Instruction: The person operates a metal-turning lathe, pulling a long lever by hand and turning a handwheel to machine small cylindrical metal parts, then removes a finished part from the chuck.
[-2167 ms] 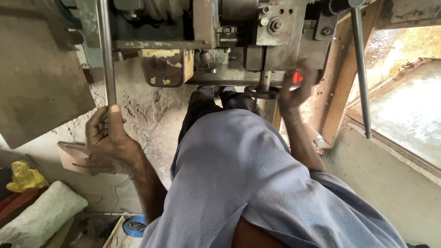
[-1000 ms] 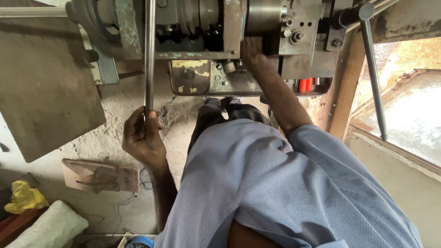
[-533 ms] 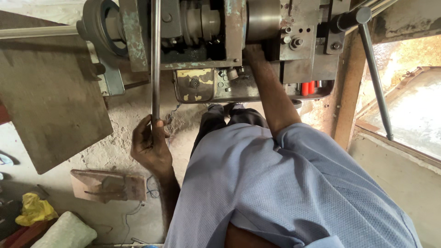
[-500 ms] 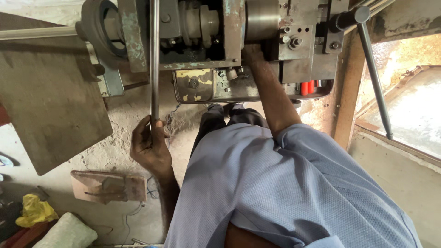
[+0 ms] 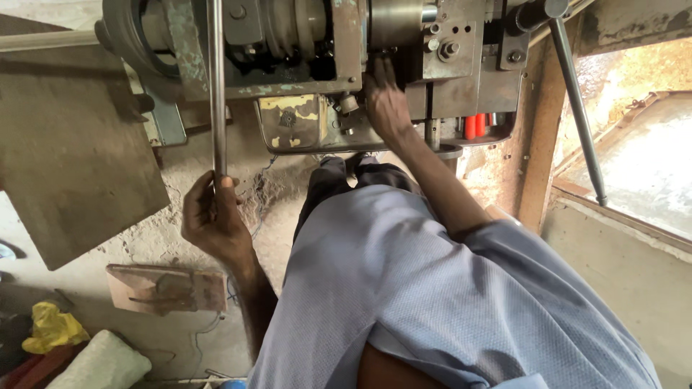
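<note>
I look down over my light blue shirt at a worn metal machine (image 5: 310, 50) with a spindle and pulleys. My left hand (image 5: 213, 220) is closed around the lower end of a long steel lever rod (image 5: 216, 86) that rises to the machine. My right hand (image 5: 386, 101) reaches up with its fingers spread against the machine's front, beside a bolted metal block (image 5: 450, 50). Whether it grips any part there I cannot tell. Red-handled pieces (image 5: 476, 126) sit just right of that hand.
A second long rod (image 5: 577, 101) slants down at the right, before a wooden post (image 5: 537, 144) and a window ledge. A flat metal plate (image 5: 65, 158) hangs at the left. On the dusty floor lie a rusty plate (image 5: 166, 288), a yellow rag (image 5: 50, 328) and a white sack (image 5: 97, 364).
My right hand rose from the red-handled parts at the machine's lower right to its front face. My left hand slid up along the lever rod and kept hold of it.
</note>
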